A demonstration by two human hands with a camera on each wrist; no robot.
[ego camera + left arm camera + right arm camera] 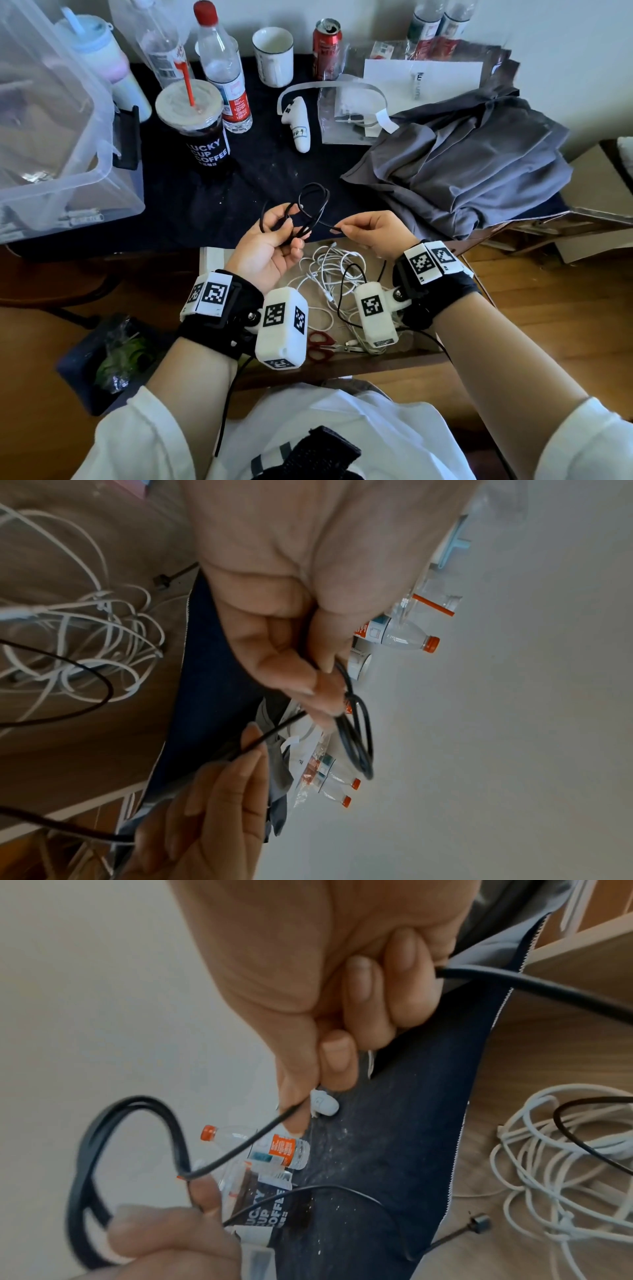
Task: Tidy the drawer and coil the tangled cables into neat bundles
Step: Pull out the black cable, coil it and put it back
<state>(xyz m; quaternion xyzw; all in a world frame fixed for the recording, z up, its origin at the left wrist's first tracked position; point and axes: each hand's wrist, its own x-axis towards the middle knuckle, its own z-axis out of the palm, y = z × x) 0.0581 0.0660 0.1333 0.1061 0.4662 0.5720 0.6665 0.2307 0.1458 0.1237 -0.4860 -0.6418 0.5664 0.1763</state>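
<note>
My left hand (pixel 291 233) grips several loops of a thin black cable (pixel 310 205) just above the dark table edge. My right hand (pixel 342 229) pinches the same cable's loose run a short way to the right, between thumb and forefinger. The left wrist view shows the left hand (pixel 325 685) curled round the black loops (pixel 359 739). In the right wrist view the right hand (pixel 296 1112) holds the strand (pixel 240 1148) taut. Below both hands, the open drawer (pixel 210 255) holds a tangle of white cables (pixel 325 274) and a trailing black lead.
Red scissors (pixel 320 344) lie at the drawer's front. On the table stand a clear plastic bin (pixel 51 137), a coffee cup (pixel 203 137), bottles (pixel 226 78), a mug (pixel 274 58) and a red can (pixel 327 48). A white controller (pixel 298 123) and grey cloth (pixel 462 164) lie beyond.
</note>
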